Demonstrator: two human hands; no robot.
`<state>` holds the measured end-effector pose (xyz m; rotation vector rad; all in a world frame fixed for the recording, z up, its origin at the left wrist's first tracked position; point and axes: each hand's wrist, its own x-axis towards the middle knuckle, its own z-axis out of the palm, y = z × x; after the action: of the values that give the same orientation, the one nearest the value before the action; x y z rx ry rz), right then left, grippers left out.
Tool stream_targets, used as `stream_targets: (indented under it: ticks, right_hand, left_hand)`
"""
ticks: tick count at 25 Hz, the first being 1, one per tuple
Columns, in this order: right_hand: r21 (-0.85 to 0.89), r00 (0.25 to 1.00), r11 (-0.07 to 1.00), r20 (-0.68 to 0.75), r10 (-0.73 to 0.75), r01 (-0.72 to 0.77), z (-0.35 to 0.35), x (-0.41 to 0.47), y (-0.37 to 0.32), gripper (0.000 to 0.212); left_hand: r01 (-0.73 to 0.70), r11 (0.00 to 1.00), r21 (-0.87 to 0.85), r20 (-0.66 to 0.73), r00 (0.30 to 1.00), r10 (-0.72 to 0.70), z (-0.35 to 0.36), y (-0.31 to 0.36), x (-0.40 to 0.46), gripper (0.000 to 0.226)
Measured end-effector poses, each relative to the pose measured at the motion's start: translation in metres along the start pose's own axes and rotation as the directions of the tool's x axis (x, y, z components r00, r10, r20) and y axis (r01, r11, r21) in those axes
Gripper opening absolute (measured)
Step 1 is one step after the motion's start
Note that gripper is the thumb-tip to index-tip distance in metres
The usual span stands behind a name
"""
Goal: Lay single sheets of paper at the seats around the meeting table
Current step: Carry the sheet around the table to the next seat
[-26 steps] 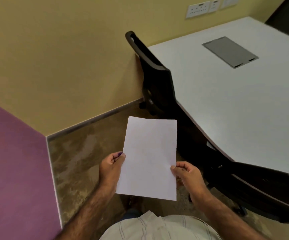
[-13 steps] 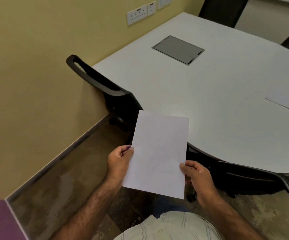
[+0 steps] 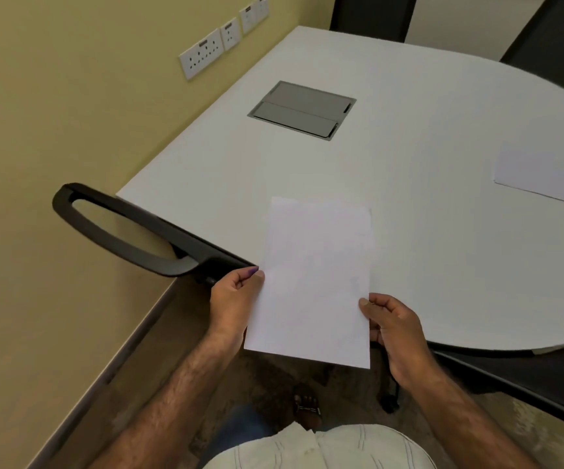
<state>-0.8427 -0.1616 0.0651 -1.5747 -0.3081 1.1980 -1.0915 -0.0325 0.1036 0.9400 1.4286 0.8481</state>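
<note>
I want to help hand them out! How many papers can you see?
2. One sheet is held by the left hand and right hand. Another sheet lies on the table at the right edge, partly cut off. More may be outside the view.

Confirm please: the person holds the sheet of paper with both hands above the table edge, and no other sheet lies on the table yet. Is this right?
Not quite. Both hands, left hand and right hand, do hold the sheet of paper above the table edge, but another sheet already lies on the table at the right, as the head view shows.
</note>
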Motion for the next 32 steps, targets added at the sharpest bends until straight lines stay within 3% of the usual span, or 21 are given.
stream_targets:
  ticks: [7, 18, 25, 32]
  right_hand:
    - [0.062, 0.997, 0.997, -0.073, -0.034, 0.039, 0.041, 0.043, -0.041, 0.017]
    - [0.075, 0.983, 0.992, -0.156, -0.092, 0.105, 0.128, 0.108, -0.089, 0.014]
    - [0.094, 0.988, 0.992, -0.140, -0.070, 0.083, 0.156, 0.169, -0.116, 0.019]
    - [-0.018, 0.996, 1.000, -0.093, -0.003, 0.002, 0.188, 0.277, -0.136, 0.014]
  left_hand:
    - [-0.042, 0.999, -0.022, 0.068, 0.997, 0.043, 0.010, 0.050, 0.074, 0.014]
    - [-0.157, 0.980, 0.123, 0.239, 0.963, 0.124, -0.003, 0.130, 0.217, 0.015]
    - [-0.141, 0.981, 0.134, 0.227, 0.968, 0.108, 0.014, 0.146, 0.288, 0.013]
    - [-0.124, 0.965, 0.230, 0.121, 0.988, 0.098, 0.042, 0.161, 0.385, 0.011]
